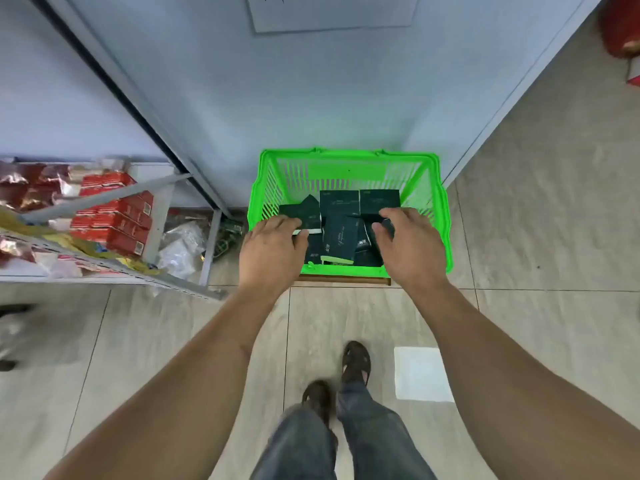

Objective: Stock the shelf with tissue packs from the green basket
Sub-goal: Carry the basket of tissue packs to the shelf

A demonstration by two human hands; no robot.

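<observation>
A bright green basket (346,164) stands on the floor against a pale wall panel and holds several dark green tissue packs (338,202). My left hand (272,247) reaches over the basket's near left corner, its fingers closed on the edge of a dark pack (304,216). Over the near right side, my right hand (412,244) curls its fingertips around another dark pack (388,225). The hands hide the packs beneath them.
A grey metal shelf (114,199) on the left carries red boxes (117,220) and snack bags, with plastic-wrapped goods (180,244) on the floor beside it. My feet (355,362) stand on the tiled floor. A white paper (420,374) lies to their right.
</observation>
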